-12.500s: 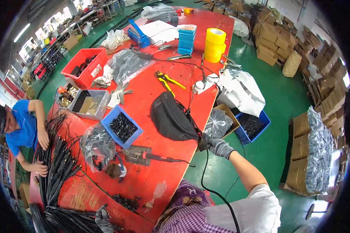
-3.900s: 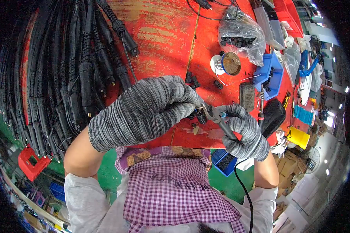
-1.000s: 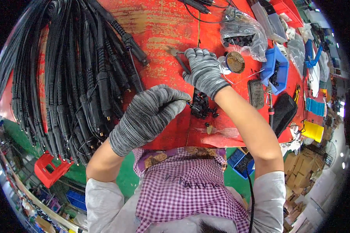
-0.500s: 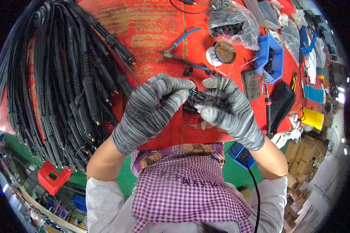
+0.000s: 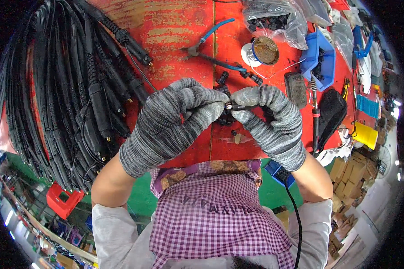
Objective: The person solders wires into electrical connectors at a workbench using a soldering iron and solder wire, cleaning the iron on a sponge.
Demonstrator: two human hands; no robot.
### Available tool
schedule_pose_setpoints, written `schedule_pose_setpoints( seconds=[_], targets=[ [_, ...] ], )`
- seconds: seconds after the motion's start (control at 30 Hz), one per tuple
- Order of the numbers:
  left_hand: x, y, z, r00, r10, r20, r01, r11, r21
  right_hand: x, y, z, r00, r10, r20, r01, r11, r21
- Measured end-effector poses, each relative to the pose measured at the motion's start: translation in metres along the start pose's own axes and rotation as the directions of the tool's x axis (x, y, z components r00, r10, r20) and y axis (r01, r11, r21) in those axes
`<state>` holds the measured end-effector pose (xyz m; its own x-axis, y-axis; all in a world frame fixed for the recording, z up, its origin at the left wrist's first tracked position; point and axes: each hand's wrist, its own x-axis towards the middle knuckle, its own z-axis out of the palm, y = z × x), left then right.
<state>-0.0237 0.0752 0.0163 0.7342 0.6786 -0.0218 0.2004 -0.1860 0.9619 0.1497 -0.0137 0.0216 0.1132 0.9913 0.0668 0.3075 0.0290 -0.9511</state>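
Both my hands wear grey knit gloves and meet above the red table (image 5: pixel 175 27). My left hand (image 5: pixel 170 123) pinches the tip of a small black connector piece (image 5: pixel 234 106), and my right hand (image 5: pixel 269 121) grips its other end. Under the hands lie several loose black connector parts (image 5: pixel 224 119). A thick bundle of black cables with plugs (image 5: pixel 76 89) lies to the left of my left hand.
Blue-handled pliers (image 5: pixel 206 42) lie beyond my hands. A round tin on a white dish (image 5: pixel 265 49), a clear bag of black parts (image 5: pixel 274 20), a blue bin (image 5: pixel 321 58), a soldering iron (image 5: pixel 315 119) and a black pouch (image 5: pixel 332 112) sit to the right.
My hands closed in together on the small connector piece; one second ago my right hand was reaching farther out over the table.
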Motion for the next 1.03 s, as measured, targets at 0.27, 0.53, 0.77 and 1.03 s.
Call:
schedule_pose_setpoints(
  seconds=[0.27,0.53,0.77,1.03],
  targets=[
    [0.005,0.002,-0.010,0.990,0.058,0.130,-0.080,0.981,0.174,0.003,-0.001,-0.008,0.996,0.057,0.073,-0.054,0.998,-0.039],
    [0.007,0.005,-0.012,0.965,0.177,0.193,-0.218,0.951,0.220,0.007,-0.010,-0.014,0.979,0.103,0.174,-0.078,0.986,-0.146],
    [0.008,0.006,-0.013,0.963,0.147,0.225,-0.203,0.947,0.249,0.008,-0.007,-0.015,0.975,0.047,0.217,0.002,0.976,-0.219],
    [0.010,0.001,-0.017,0.955,0.093,0.281,-0.106,0.994,0.030,0.010,-0.007,-0.015,0.967,-0.101,0.233,0.162,0.952,-0.261]
  ],
)
